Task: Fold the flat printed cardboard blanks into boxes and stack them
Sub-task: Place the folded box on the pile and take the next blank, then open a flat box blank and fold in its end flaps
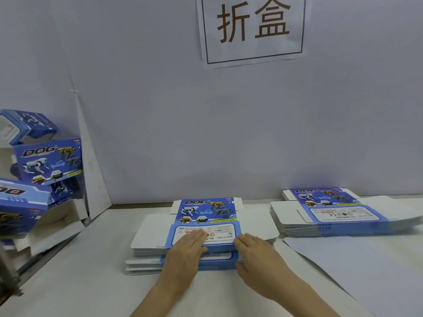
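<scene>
Two hands rest slightly apart on the near edge of the middle stack of flat blanks (148, 251) on the table (87, 275); the left hand (186, 250) presses flat, fingers straight; the right hand (256, 250) lies over the right corner, thumb down the stack's side, whether pinching I cannot tell; seemingly the pick-up step; next, separate only the top blank (207, 213); folded boxes (49, 161) pile far left

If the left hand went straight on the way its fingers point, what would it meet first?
The left hand lies flat on the top blue-and-white printed cardboard blank. Ahead is only that blank's surface, then probably the grey back wall; depth is unclear.
</scene>
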